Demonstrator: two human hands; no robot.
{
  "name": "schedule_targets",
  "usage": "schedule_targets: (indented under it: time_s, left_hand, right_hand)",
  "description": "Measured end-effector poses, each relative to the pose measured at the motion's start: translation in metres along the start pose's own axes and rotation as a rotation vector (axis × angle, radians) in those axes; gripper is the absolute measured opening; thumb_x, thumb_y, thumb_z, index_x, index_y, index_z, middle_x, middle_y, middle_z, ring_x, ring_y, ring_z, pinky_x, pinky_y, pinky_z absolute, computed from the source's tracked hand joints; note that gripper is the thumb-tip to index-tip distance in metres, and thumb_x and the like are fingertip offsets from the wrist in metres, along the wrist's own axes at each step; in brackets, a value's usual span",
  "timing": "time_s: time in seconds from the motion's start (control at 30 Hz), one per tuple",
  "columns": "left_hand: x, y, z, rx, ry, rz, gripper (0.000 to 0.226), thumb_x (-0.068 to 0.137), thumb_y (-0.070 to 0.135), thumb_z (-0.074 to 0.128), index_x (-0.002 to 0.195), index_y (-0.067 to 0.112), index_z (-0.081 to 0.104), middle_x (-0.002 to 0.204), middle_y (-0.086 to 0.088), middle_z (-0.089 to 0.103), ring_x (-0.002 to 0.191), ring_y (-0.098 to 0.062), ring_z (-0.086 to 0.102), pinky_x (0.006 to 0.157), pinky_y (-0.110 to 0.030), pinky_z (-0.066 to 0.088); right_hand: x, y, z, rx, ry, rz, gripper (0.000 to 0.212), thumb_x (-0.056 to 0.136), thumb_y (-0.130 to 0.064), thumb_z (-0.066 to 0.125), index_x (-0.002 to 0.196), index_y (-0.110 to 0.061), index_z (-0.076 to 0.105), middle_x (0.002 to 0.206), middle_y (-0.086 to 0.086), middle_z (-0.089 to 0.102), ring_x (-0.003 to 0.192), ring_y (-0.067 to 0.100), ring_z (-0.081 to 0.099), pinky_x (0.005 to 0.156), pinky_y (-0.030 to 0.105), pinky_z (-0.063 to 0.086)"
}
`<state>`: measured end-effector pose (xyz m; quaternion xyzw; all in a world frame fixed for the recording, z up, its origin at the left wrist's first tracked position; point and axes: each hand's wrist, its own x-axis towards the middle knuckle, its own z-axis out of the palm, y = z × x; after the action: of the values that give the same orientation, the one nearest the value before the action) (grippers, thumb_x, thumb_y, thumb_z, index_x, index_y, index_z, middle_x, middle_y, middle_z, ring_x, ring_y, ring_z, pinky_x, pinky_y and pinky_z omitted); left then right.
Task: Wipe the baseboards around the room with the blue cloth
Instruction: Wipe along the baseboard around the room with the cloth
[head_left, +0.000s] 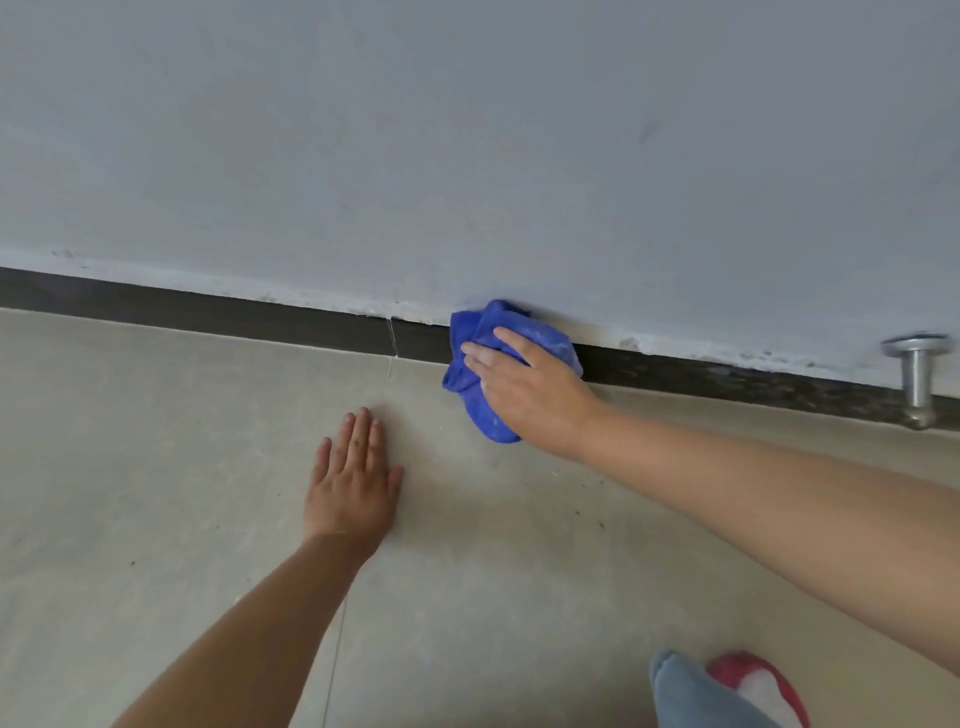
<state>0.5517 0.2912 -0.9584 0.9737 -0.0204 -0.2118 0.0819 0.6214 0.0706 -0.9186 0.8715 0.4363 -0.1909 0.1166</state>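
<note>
Blue cloth: bunched microfibre wad, pressed against the dark baseboard where it meets the floor; upper edge laps onto the pale wall, lower end lies on the floor tile.
Cloth vs. right grip: cloth sits under and ahead of the right hand; palm and fingers cover its right half, blue folds show past the fingertips to the left and below the heel of the hand.
Right grip state: fingers extended, only slightly bent, laid flat over the wad and pressing it to the baseboard; no clench visible; thumb hidden, so whether it pinches the cloth cannot be told.
Right arm pose: bare forearm enters from the right edge and slopes up-left to the wrist; back of hand faces the camera; fingers point left along the baseboard.
Left grip state: left hand released, palm flat on the floor, fingers straight and close together, pointing toward the wall; holds nothing.
Left arm pose: bare forearm rises from the bottom-left; hand well apart from the cloth, short of the baseboard.
Cloth axis: long axis runs roughly top to bottom, from the wall edge down to the floor, tilted slightly; narrower end points down toward the camera.
Baseboard: dark strip running left to right, sloping down to the right; a vertical joint just left of the cloth.
Door stop: metal, at the baseboard far right.
</note>
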Motion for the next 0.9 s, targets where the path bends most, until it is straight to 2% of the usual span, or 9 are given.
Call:
schedule_targets:
  time_s: [0.13,0.27,0.4,0.47,0.53,0.6,0.7,0.8,0.9]
  left_hand:
    - [0.003,0.01,0.006,-0.01,0.027,0.125,0.091,0.066,0.048,-0.027,0.145,0.008,-0.005,0.153,-0.002,-0.011,0.133,-0.009,-0.017,0.111,-0.028,-0.012]
    - [0.009,0.033,0.015,0.02,0.02,0.316,0.063,0.098,0.038,-0.01,0.127,0.003,0.034,0.135,-0.012,0.028,0.125,-0.02,0.03,0.111,-0.029,-0.001]
    - [0.007,0.07,0.033,0.059,0.09,0.503,0.05,0.096,0.041,-0.01,0.129,0.006,-0.025,0.135,-0.008,-0.035,0.125,-0.015,-0.03,0.109,-0.032,-0.027]
    - [0.007,0.076,0.038,0.021,0.03,0.526,0.05,0.096,0.041,-0.007,0.127,0.008,-0.028,0.134,-0.005,-0.036,0.124,-0.013,-0.033,0.108,-0.035,-0.028]
    - [0.012,0.07,0.045,-0.057,0.129,0.558,0.057,0.092,0.04,-0.015,0.136,0.006,-0.002,0.151,-0.012,-0.003,0.14,-0.019,-0.003,0.108,-0.033,-0.026]
    - [0.009,0.071,0.032,-0.054,0.024,0.509,0.065,0.094,0.039,-0.015,0.133,0.005,0.023,0.145,-0.019,0.034,0.134,-0.026,0.036,0.111,-0.031,-0.019]
    - [0.01,0.065,0.028,-0.068,0.04,0.545,0.068,0.082,0.04,-0.009,0.14,0.008,0.005,0.152,-0.015,0.006,0.141,-0.021,0.016,0.102,-0.03,-0.034]
    - [0.009,0.065,0.03,-0.003,-0.057,0.684,0.063,0.092,0.036,0.019,0.113,-0.002,0.064,0.12,-0.014,0.064,0.107,-0.027,0.064,0.115,-0.029,-0.009]
    - [0.008,0.066,0.038,-0.03,0.105,0.679,0.08,0.101,0.035,-0.002,0.106,-0.002,0.069,0.114,-0.013,0.068,0.107,-0.027,0.064,0.116,-0.028,-0.006]
  right_hand:
    - [-0.051,0.024,0.0,-0.425,-0.063,0.213,0.03,0.046,-0.029,0.084,0.071,-0.012,0.08,0.102,-0.007,0.074,0.102,0.001,0.065,0.105,0.031,0.025]
    - [-0.115,0.034,0.008,-0.467,-0.018,0.377,0.018,0.052,-0.008,0.08,0.068,-0.001,0.076,0.098,0.009,0.074,0.094,0.018,0.071,0.116,0.031,-0.005]
    - [-0.164,0.018,0.009,-0.375,-0.011,0.578,0.024,0.066,-0.003,0.059,0.081,0.006,0.075,0.102,0.018,0.072,0.109,0.029,0.054,0.116,0.031,-0.014]
    - [-0.175,0.003,0.007,-0.37,-0.005,0.551,0.03,0.057,0.0,0.064,0.085,0.006,0.075,0.104,0.018,0.071,0.111,0.028,0.047,0.115,0.032,-0.013]
    - [-0.17,-0.007,0.002,-0.353,0.001,0.512,0.041,0.044,0.005,0.075,0.085,0.004,0.075,0.104,0.017,0.072,0.107,0.032,0.061,0.115,0.033,-0.011]
    - [-0.153,-0.01,-0.009,-0.368,0.068,0.451,0.034,0.051,0.003,0.066,0.083,0.001,0.076,0.104,0.014,0.072,0.1,0.032,0.068,0.115,0.034,-0.011]
    - [-0.114,-0.012,-0.023,-0.355,0.139,0.388,0.031,0.069,-0.006,0.047,0.077,-0.006,0.076,0.101,0.007,0.074,0.099,0.025,0.069,0.114,0.038,0.007]
    - [-0.07,-0.011,-0.029,-0.377,0.134,0.329,0.041,0.079,-0.013,0.036,0.074,-0.016,0.077,0.102,-0.002,0.074,0.101,0.016,0.068,0.099,0.037,0.029]
    - [-0.038,-0.009,-0.022,-0.436,0.091,0.201,0.013,0.071,-0.027,0.068,0.074,-0.021,0.078,0.104,-0.008,0.073,0.106,0.009,0.065,0.099,0.032,0.032]
